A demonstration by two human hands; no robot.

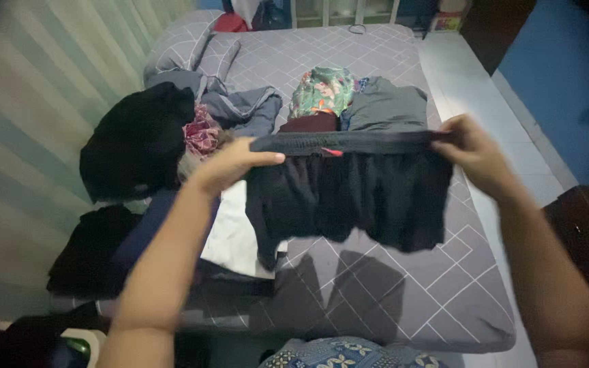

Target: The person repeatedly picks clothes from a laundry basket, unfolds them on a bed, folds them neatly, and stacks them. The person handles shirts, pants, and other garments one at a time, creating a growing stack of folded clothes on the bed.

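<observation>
I hold a pair of dark shorts (349,197) up by the waistband, stretched flat over the bed. My left hand (230,163) grips the waistband's left end. At the right end, my right hand (475,153) pinches it. The shorts hang down, casting a shadow on the grey mattress sheet with white line pattern (403,286).
Folded clothes lie behind the shorts: a green floral piece (322,88), a grey piece (386,105), a maroon one (308,124). A heap of black (134,140), pink (201,133) and white (233,232) garments sits left. A striped wall is left; white floor tiles (458,68) right.
</observation>
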